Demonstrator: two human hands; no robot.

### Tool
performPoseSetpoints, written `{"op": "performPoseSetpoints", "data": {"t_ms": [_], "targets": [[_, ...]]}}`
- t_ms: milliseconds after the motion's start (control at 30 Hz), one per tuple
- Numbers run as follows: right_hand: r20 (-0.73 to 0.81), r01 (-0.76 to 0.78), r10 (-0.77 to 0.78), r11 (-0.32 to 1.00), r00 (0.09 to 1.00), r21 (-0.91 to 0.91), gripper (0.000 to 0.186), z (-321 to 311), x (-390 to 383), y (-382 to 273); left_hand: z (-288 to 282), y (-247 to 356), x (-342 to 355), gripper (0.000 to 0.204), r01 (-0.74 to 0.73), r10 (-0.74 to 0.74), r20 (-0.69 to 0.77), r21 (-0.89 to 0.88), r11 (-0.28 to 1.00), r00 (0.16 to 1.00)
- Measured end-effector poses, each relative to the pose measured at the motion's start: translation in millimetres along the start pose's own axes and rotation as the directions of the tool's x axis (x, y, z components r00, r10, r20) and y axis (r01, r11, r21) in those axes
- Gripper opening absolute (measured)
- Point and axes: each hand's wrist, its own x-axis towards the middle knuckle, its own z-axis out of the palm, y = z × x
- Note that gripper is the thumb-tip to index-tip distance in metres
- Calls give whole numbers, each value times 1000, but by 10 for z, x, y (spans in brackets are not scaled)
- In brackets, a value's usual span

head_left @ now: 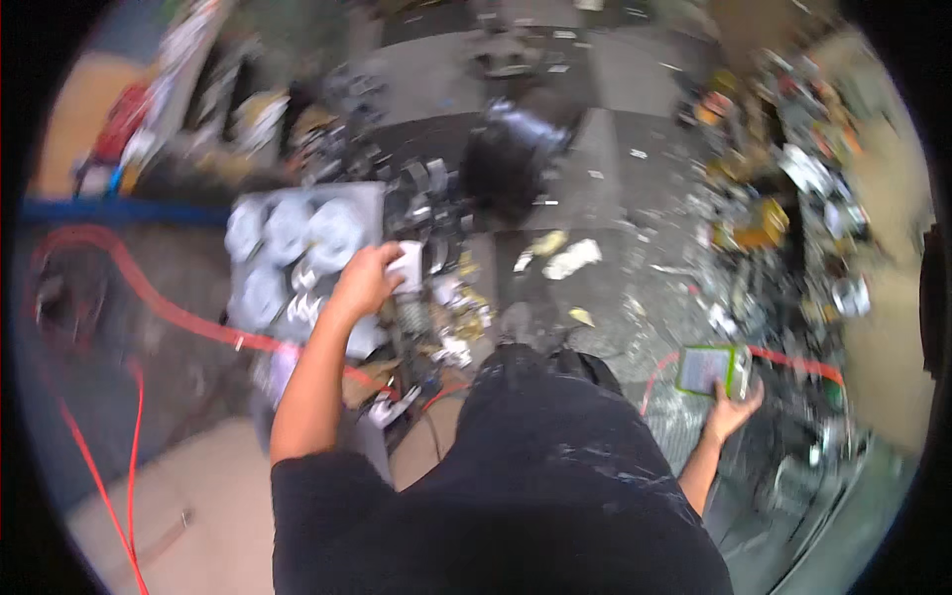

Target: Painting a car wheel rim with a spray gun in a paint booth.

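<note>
My left hand [367, 283] reaches forward over the right edge of a pale tray [375, 203] that bears several round, light-grey coil-like pieces [335, 233]. Its fingers are closed around a small white block-like piece [410, 266]; blur hides its exact kind. Out to the right, my right hand [736, 409] grips a flat rectangular object with a bright green edge and a greyish face [704, 370]. The fingers are closed at its lower right side. What that object is cannot be made out.
A thick red hose [178, 315] curves in from the left, and a red line [793, 359] runs behind my right hand. Dark parts [426, 198] lie beyond the tray. Paper scraps [573, 258] litter the tiled floor. Mixed clutter [759, 223] lines the right side.
</note>
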Motion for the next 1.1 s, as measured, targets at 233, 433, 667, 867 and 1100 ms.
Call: {"op": "performPoseSetpoints", "data": {"t_ms": [233,433,667,867,1100], "targets": [[-236,-228,259,962,937,152,110,-502,-202,-40,901,2058,849,17,-651,644,132,285,704,754],[-353,-349,470,868,809,354,117,-1248,-198,403,1375,3836,1094,22,-821,843,92,307,482,530],[-530,-283,514,843,675,458,117,-2183,-218,1076,2018,5914,1313,22,-889,867,198,78,451,457],[-725,-256,557,831,406,495,121,-2890,-262,1399,2641,7851,1000,24,-992,984,163,-113,-58,-76],[-738,-208,641,767,211,607,87,-3543,-207,1589,3289,9983,237,19,-803,824,33,-249,-542,-566]]}}
